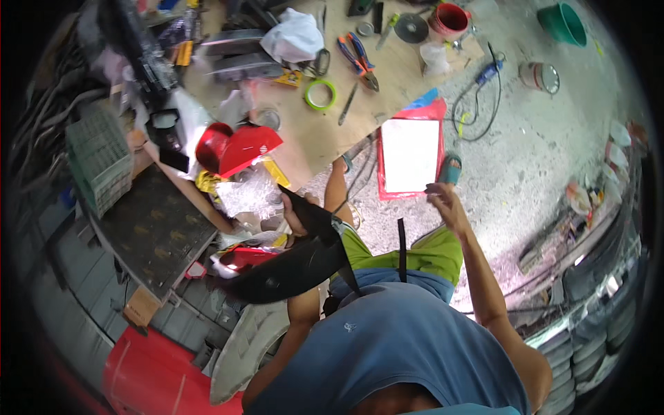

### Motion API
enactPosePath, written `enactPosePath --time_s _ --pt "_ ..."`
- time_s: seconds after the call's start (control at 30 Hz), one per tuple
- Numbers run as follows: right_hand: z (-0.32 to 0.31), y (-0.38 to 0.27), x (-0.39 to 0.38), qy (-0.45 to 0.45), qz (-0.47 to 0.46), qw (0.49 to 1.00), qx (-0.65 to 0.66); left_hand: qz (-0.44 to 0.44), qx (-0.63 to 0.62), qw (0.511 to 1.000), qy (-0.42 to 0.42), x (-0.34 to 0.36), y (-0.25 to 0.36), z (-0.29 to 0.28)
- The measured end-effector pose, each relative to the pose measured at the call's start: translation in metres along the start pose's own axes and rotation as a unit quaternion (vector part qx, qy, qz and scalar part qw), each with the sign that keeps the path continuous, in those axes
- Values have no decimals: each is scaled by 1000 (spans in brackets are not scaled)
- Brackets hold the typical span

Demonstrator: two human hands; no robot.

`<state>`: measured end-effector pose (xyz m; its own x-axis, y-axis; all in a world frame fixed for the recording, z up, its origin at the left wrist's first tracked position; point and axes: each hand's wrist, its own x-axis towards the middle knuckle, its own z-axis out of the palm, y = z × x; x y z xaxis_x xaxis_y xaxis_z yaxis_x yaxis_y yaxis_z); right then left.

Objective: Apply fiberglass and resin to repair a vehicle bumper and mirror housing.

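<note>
My left hand (pixel 294 216) is closed round the edge of a curved black plastic panel (pixel 297 273), which tilts in front of my waist and left thigh. It hides part of my left forearm. My right hand (pixel 448 206) is raised above my right knee, apart from the panel, its fingers bent together; a small dark bit shows at the fingertips, too small to name. Just beyond that hand, a white sheet with a red border (pixel 411 155) lies on the floor. A narrow black strip (pixel 402 249) stands out against my green shorts.
On the wooden table (pixel 311 149) are pliers (pixel 360 62), a green tape roll (pixel 320 95), a red mug (pixel 449 21) and red plastic parts (pixel 238 149). A plastic crate (pixel 100 159) stands left. A corded blue tool (pixel 490 72), a can (pixel 539 77) and a green bucket (pixel 561 25) occupy the floor.
</note>
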<state>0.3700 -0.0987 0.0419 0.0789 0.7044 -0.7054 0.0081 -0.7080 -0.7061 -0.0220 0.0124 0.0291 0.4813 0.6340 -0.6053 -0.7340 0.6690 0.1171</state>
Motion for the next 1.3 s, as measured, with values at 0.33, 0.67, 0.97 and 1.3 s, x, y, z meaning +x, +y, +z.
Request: enactPosePath --time_s 0.33,0.67,0.97,1.3 --pt "108 -248 -50 -241 -311 919 25 105 58 988 94 12 11 84" --pt "159 -262 137 -43 -274 940 200 128 42 985 110 109 111 45" --pt "154 -209 290 -65 -85 883 457 389 394 792 258 205 141 45" --pt "151 -144 371 -96 -57 820 562 353 575 687 272 231 139 68"
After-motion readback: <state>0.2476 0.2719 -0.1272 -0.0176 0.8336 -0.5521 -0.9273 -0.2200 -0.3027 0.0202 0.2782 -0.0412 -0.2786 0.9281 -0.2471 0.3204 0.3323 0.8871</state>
